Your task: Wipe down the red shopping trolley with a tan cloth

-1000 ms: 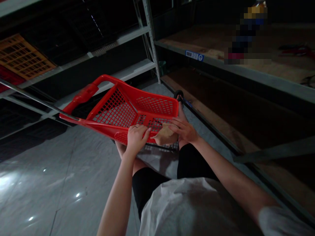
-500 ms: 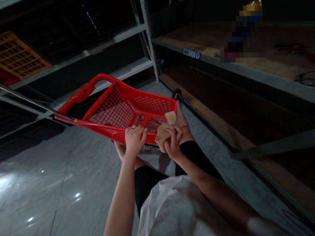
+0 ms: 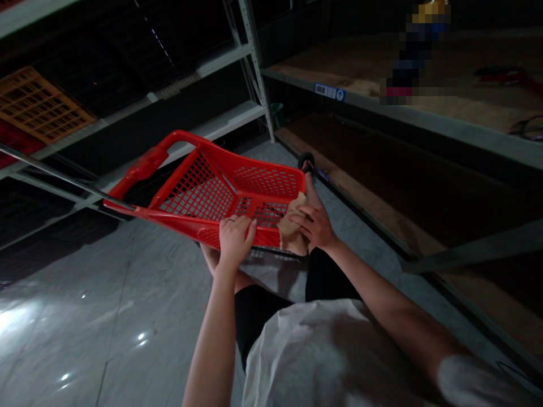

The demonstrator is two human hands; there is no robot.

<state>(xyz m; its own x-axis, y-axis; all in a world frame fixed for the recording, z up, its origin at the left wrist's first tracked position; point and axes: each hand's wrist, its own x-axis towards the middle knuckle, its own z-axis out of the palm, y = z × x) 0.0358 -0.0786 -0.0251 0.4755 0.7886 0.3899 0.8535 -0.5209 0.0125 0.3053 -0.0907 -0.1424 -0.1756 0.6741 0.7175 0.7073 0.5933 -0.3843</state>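
A red plastic shopping cart (image 3: 203, 223) with perforated sides stands across in front of my legs, its handle toward the left. Fingers of my left hand (image 3: 235, 237) are wrapped over the cart's near rim. At the right end of that rim, my right hand (image 3: 316, 226) presses a tan cloth (image 3: 292, 232) against the corner. The cloth drapes over the rim and hangs down its outer side. The thumb of my right hand is hidden. Through the holes of the basket, the floor shows.
A metal shelf rack (image 3: 229, 121) runs behind the cart, with a yellow crate (image 3: 42, 104) at the left. On the right are wooden shelves (image 3: 424, 130) with a blue-edged label (image 3: 330, 91) and a pixelated object. A slanting metal brace (image 3: 470, 246) juts out low at the right.
My right hand has shifted right and flattened over the cloth, which now lies across the cart's corner rather than bunched up. My left hand keeps its hold on the rim.
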